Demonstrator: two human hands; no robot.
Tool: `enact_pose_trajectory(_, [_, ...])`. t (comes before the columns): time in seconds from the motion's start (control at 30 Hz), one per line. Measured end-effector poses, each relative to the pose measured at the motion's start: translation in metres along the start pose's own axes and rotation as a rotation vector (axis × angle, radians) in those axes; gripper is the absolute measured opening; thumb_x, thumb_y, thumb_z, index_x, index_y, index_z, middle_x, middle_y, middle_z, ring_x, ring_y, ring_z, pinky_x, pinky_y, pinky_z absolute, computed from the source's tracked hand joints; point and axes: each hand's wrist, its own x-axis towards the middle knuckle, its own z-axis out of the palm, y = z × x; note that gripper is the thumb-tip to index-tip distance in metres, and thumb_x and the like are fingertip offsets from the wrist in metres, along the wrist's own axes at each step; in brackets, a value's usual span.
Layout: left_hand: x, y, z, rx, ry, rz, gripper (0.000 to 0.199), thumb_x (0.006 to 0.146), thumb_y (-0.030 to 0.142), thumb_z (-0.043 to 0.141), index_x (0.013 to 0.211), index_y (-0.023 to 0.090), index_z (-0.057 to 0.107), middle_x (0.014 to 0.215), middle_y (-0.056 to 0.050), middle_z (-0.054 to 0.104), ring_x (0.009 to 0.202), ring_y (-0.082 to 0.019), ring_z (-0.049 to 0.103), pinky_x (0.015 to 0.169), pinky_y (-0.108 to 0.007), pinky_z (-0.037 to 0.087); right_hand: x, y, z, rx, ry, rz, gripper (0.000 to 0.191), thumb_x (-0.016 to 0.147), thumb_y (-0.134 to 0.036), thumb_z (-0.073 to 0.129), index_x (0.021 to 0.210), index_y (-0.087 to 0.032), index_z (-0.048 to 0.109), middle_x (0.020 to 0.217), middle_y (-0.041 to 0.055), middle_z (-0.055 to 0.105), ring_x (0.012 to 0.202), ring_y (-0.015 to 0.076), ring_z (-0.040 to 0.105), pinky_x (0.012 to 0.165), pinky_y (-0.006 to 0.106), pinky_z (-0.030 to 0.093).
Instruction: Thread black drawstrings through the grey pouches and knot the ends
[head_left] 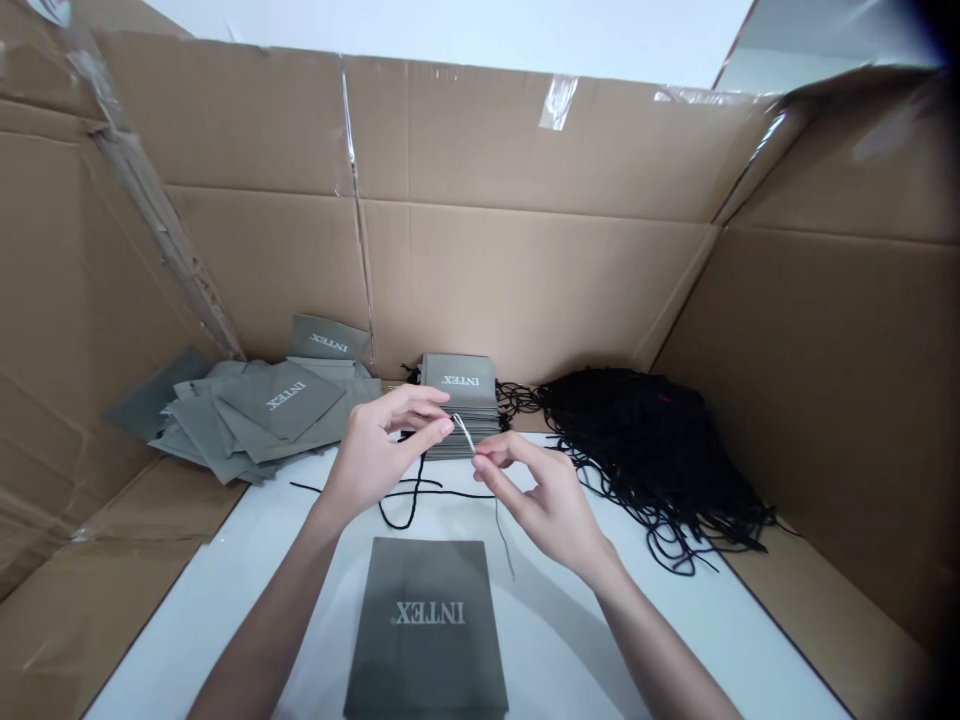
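Observation:
Between my two hands, above the table, is a thin silver metal piece (466, 436) with a narrow loop at its upper end. My left hand (382, 445) pinches at the looped end with thumb and fingers. The lower end sits between the thumb and forefinger of my right hand (544, 500). A black cord (409, 522) curls on the white tabletop beneath, partly hidden by both hands. From below my right hand a thin grey strand (504, 540) trails downward. Nearest me lies a flat grey pouch (426, 640) printed INTEX, its lettering upside down to me.
Grey pouches (277, 400) lie in a loose heap at the left. A neat stack of corded pouches (459, 370) stands behind my hands. Black cords (637, 430) form a large pile at the right. Cardboard walls (525, 280) enclose the white table (600, 640).

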Motion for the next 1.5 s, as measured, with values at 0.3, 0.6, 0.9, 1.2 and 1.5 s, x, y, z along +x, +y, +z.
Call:
enact_pose_trajectory(0.3, [-0.004, 0.005, 0.006, 0.026, -0.015, 0.07, 0.021, 0.083, 0.029, 0.074, 0.103, 0.024, 0.069, 0.082, 0.002, 0.075, 0.079, -0.013, 0.071, 0.078, -0.022, 0.057, -0.004, 0.004, 0.0, -0.066, 0.045, 0.015, 0.009, 0.096, -0.025, 0.056, 0.091, -0.021, 0.062, 0.079, -0.0018, 0.067, 0.071, 0.0125, 0.062, 0.066, 0.023, 0.044])
enact_pose_trajectory(0.6, [-0.003, 0.006, 0.006, 0.038, 0.018, -0.034, 0.027, 0.079, 0.034, 0.077, 0.103, 0.024, 0.069, 0.082, 0.001, 0.076, 0.08, -0.016, 0.072, 0.081, -0.027, 0.058, -0.005, 0.007, 0.003, -0.081, 0.017, 0.006, 0.011, 0.097, -0.026, 0.055, 0.092, -0.021, 0.063, 0.078, -0.0016, 0.067, 0.072, 0.0132, 0.062, 0.068, 0.023, 0.044])
enact_pose_trajectory(0.9, [-0.002, 0.002, 0.009, -0.003, 0.03, -0.059, 0.033, 0.076, 0.037, 0.08, 0.104, 0.022, 0.07, 0.083, -0.002, 0.076, 0.08, -0.019, 0.072, 0.081, -0.031, 0.059, -0.005, 0.007, 0.004, -0.108, 0.002, 0.005, 0.011, 0.097, -0.027, 0.055, 0.094, -0.021, 0.064, 0.077, 0.0, 0.068, 0.07, 0.0143, 0.062, 0.065, 0.024, 0.046])
enact_pose_trajectory(1.2, [-0.002, 0.008, 0.005, -0.017, -0.079, -0.112, 0.038, 0.076, 0.034, 0.079, 0.112, 0.023, 0.071, 0.088, -0.004, 0.078, 0.084, -0.021, 0.073, 0.077, -0.03, 0.06, -0.005, 0.012, 0.002, -0.178, -0.034, -0.057, 0.012, 0.096, -0.027, 0.057, 0.094, -0.021, 0.067, 0.079, 0.001, 0.07, 0.072, 0.0153, 0.064, 0.067, 0.026, 0.046])
enact_pose_trajectory(1.5, [-0.005, 0.009, 0.0, 0.063, -0.083, -0.08, 0.046, 0.077, 0.035, 0.079, 0.121, 0.029, 0.069, 0.097, -0.002, 0.078, 0.079, -0.019, 0.073, 0.08, -0.032, 0.06, -0.006, 0.013, 0.0, -0.181, -0.051, -0.067, 0.012, 0.096, -0.024, 0.057, 0.094, -0.02, 0.068, 0.08, 0.001, 0.071, 0.073, 0.0159, 0.065, 0.068, 0.026, 0.046])
